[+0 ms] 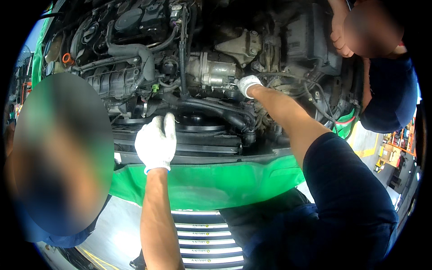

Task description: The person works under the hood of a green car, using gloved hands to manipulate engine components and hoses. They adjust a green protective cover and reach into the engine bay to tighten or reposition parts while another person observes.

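Note:
My left hand (156,140), in a white knit glove, is over the front edge of the engine bay beside the black radiator fan shroud (198,122). Its fingers stretch forward and nothing shows in them. Farther in, my right hand (247,85), also gloved, reaches to the right end of a silver cylindrical motor-like part (219,72). Those fingers are curled and partly hidden, so what they grip cannot be made out. A metal bracket (240,47) sits just beyond that part. Between my hands runs a thick black hose (220,109).
A green protective cover (216,182) drapes the car's front edge. The engine (135,27) fills the far left; a black box (312,42) and loose cables (315,96) lie right. One person (391,94) leans in at the right, another (85,236) stands close at the left.

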The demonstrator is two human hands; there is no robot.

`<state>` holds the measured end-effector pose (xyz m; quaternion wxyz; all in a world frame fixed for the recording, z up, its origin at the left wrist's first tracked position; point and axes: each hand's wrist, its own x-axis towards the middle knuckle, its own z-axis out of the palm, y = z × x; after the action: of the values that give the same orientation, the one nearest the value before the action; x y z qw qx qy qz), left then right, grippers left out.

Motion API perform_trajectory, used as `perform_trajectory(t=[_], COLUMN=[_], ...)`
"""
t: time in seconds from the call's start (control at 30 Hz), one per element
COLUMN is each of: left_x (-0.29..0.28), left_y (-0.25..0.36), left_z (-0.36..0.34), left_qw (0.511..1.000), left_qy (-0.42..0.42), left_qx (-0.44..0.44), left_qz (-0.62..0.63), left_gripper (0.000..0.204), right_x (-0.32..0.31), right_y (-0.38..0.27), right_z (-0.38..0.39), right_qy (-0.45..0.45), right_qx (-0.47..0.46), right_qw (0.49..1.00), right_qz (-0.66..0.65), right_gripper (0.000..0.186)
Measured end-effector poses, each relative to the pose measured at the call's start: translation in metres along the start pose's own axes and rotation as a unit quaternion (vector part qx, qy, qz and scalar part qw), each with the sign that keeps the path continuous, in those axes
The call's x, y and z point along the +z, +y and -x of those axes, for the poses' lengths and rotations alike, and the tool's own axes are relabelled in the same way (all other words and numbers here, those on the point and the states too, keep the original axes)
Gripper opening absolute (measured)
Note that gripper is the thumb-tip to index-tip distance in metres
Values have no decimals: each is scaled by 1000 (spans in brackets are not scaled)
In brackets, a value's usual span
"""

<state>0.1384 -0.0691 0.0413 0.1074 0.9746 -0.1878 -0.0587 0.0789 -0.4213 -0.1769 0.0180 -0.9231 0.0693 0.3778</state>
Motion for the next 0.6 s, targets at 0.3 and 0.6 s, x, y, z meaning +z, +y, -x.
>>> perform_trajectory(t=[0.3,0.6], left_x=[0,0], left_y=[0,-8], left_z=[0,2], left_qw=[1000,1000], left_qy=[-26,7], left_qx=[-13,-9], left_qz=[2,20], left_gripper=[46,47], right_x=[-4,-13], right_y=[-1,-4], right_z=[3,2], right_qy=[21,-28], right_qx=[8,-19], right_qw=[998,998], right_qz=[52,50], right_gripper=[39,39])
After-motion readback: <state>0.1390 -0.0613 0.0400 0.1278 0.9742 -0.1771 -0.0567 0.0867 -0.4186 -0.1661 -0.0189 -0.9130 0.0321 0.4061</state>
